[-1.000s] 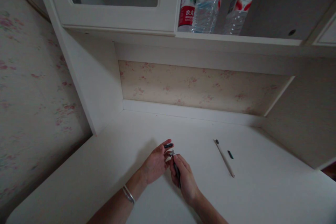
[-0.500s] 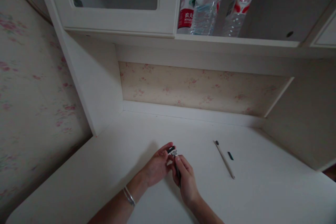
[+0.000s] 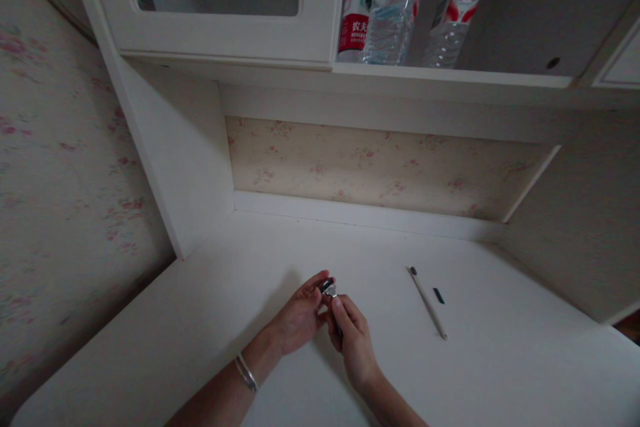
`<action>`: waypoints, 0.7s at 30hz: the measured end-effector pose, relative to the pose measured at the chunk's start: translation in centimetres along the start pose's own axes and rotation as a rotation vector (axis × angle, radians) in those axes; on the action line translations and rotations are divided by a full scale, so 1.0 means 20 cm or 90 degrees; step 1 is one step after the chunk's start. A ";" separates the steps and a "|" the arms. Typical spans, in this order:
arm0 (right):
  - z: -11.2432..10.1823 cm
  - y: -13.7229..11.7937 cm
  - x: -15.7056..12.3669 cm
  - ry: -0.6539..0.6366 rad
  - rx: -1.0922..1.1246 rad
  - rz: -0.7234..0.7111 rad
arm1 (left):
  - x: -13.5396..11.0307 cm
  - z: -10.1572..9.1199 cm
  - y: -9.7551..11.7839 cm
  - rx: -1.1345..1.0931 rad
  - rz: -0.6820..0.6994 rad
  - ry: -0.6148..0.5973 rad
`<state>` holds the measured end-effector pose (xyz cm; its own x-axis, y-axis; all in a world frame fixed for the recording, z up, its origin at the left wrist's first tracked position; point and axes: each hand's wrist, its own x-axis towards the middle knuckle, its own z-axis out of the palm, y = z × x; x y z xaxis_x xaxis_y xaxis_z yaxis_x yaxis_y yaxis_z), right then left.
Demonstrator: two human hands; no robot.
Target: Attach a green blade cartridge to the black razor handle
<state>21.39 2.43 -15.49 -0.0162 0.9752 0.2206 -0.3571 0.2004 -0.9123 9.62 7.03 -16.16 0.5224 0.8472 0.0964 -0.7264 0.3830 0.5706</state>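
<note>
Fingers of my left hand (image 3: pixel 299 321) are pinching one small black piece (image 3: pixel 325 285), possibly a razor cartridge, beside the silver top (image 3: pixel 332 291) of one dark handle (image 3: pixel 339 330), which my right hand (image 3: pixel 354 337) is gripping; I cannot tell whether the two are touching. If my pinch is loosening, that piece is risking a fall. Farther right, one apparent toothbrush (image 3: pixel 428 303) and one short dark strip (image 3: pixel 439 295) are lying apart on one white desk (image 3: pixel 505 353).
</note>
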 end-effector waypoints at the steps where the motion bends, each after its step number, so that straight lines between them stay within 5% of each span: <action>1: 0.00 0.00 0.00 0.000 -0.003 -0.004 | 0.00 0.00 0.00 0.001 0.002 -0.001; 21: 0.00 -0.02 0.00 -0.009 -0.020 0.008 | 0.00 0.00 0.01 0.004 -0.005 0.006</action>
<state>21.64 2.36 -15.09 -0.0337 0.9763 0.2136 -0.3267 0.1912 -0.9256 9.56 6.99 -16.04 0.5243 0.8474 0.0838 -0.7194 0.3882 0.5759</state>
